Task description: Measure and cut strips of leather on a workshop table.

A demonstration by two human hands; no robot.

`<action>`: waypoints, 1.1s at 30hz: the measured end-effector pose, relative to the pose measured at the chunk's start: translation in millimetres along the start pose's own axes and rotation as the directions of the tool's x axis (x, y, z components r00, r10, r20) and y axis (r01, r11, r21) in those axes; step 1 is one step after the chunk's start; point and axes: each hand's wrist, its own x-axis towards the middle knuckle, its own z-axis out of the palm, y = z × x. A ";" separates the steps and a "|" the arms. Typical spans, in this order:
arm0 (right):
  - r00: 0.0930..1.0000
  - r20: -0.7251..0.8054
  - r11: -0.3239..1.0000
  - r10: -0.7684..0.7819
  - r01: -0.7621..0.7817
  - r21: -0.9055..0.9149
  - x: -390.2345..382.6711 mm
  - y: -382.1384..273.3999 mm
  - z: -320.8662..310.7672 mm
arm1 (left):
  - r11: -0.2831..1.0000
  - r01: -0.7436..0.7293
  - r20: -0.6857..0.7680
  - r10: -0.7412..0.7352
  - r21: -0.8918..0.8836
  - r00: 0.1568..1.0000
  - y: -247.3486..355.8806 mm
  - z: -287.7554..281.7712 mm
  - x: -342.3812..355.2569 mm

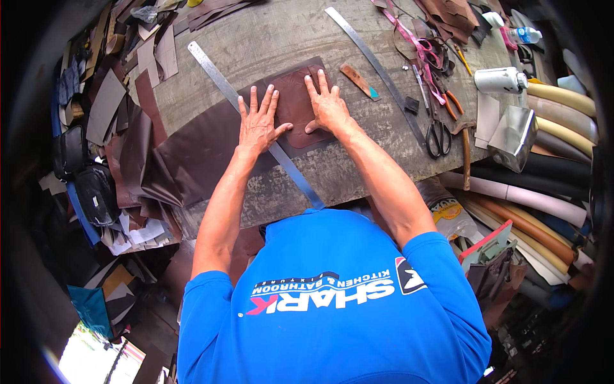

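Observation:
A dark brown sheet of leather-like material (204,144) stretches across the worktable. On its right end lies a reddish-brown piece with rounded corners (295,93). My left hand (258,121) rests flat with fingers spread, its thumb at the left edge of that piece and its palm beside a long metal ruler (214,73). The ruler runs diagonally, passing under the hand toward my body. My right hand (328,105) presses flat on the right side of the rounded piece, fingers apart. Just right of it lies a flat brown strip with a teal tip (359,82).
A second metal ruler (364,51) lies to the right. Black-handled scissors (439,139), orange-handled pliers (453,105), a hammer (465,157), a white bottle (500,80) and a metal can (513,137) sit farther right. Rolled material (543,198) is stacked beyond the edge; scraps (105,105) crowd the left.

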 end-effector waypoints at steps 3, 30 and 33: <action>1.000 0.014 1.000 0.012 -0.012 0.023 2.0 0.6 0.5 | 1.000 0.000 0.023 0.000 0.010 1.000 0.9 -4.6 1.0; 0.786 -0.529 0.941 -0.321 0.329 -0.082 -123.2 76.5 90.0 | 0.997 0.068 0.230 -0.060 -0.030 0.971 13.7 -12.8 10.2; 0.783 -0.518 0.935 -0.344 0.335 -0.115 -118.3 77.6 87.9 | 0.997 0.079 0.248 -0.072 -0.018 0.966 13.5 -13.8 11.0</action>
